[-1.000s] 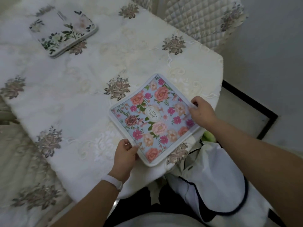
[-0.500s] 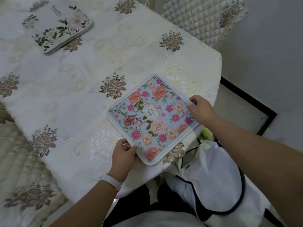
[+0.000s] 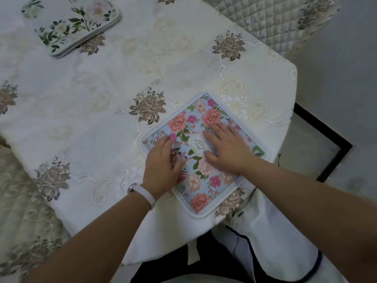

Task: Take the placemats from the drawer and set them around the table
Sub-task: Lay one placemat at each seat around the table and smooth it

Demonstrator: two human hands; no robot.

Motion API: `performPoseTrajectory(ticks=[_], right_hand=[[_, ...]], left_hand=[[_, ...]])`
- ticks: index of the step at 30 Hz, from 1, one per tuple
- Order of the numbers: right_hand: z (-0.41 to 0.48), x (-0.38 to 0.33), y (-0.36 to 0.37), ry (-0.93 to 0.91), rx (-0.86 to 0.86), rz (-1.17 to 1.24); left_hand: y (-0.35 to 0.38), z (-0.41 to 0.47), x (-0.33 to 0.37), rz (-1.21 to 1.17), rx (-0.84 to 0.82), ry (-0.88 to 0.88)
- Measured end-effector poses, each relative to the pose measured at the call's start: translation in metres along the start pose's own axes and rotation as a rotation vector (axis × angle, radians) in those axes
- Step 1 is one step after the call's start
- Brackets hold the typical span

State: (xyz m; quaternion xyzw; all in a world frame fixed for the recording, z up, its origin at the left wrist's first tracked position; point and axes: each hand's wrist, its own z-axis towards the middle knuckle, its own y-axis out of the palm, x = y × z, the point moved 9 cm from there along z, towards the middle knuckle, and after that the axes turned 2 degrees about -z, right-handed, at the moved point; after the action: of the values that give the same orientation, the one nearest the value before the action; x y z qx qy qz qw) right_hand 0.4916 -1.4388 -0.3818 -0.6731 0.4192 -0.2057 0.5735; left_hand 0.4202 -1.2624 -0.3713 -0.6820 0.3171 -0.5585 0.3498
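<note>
A light-blue placemat [image 3: 195, 127] with pink and orange flowers lies flat near the table's front right corner, turned like a diamond. My left hand [image 3: 163, 162] rests palm down on its left part, fingers spread. My right hand [image 3: 226, 148] lies flat on its middle, fingers apart, partly covering the oval label. Neither hand grips the mat. A white placemat [image 3: 69, 23] with green leaves lies at the far left of the table.
The table [image 3: 102, 94] wears a cream embroidered cloth with brown flower motifs. A quilted chair back [image 3: 271, 19] stands behind the far right corner. Another covered chair [image 3: 22, 217] sits at the left. Grey floor with a black-framed panel [image 3: 326, 152] lies to the right.
Both hands left the placemat's edges and moved onto its top, now lying flat on it. The camera has drawn closer to the table.
</note>
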Motion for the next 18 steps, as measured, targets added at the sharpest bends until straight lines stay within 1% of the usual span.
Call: performPoseTrajectory(ticks=[4,10,15,18], right_hand=[[0.043,-0.026,0.005,-0.097,-0.047,-0.052],[0.088,-0.038,0.001,-0.186,-0.022,-0.101],[0.108,-0.034,-0.006,-0.171,-0.005,-0.105],[0.121,-0.021,-0.012,-0.107,0.001,-0.083]], left_hand=[[0.013,0.044,0.0,0.195,-0.038,0.098],[0.011,0.081,-0.007,0.272,-0.073,0.126],[0.005,0.099,-0.019,0.31,-0.094,0.117],[0.001,0.105,-0.024,0.326,-0.094,0.079]])
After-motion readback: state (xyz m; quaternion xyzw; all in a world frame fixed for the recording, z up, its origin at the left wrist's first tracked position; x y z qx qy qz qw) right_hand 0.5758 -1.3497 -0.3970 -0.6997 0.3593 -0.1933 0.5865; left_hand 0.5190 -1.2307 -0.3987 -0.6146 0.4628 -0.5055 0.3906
